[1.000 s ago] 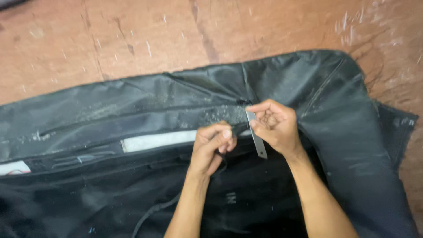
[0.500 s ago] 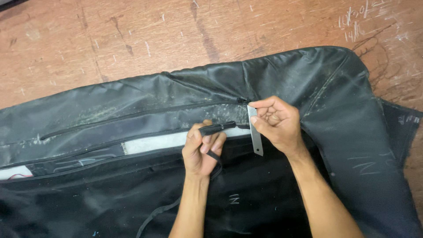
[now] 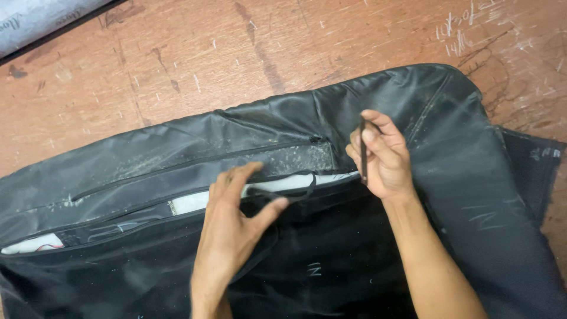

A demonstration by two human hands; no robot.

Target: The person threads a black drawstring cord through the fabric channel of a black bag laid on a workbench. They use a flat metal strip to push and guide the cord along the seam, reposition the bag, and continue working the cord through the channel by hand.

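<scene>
Black coated fabric, dusty and limp, makes up the large bag cover (image 3: pixel 354 118) spread flat on a scarred wooden table (image 3: pixel 177 59), its long axis running left to right and its open seam facing the worker. It looks light, floppy and slightly slick, best gripped at the seam edge. Left hand (image 3: pixel 236 224) rests on the cloth, fingers spread, thumb by a thin black cord loop (image 3: pixel 295 192); right hand (image 3: pixel 381 156) pinches a slim dark tool (image 3: pixel 362 150) held upright.

A workshop: a scarred, chalk-marked wooden bench (image 3: pixel 177 65) fills the frame's top, a grey material roll (image 3: pixel 35 20) upper left.
</scene>
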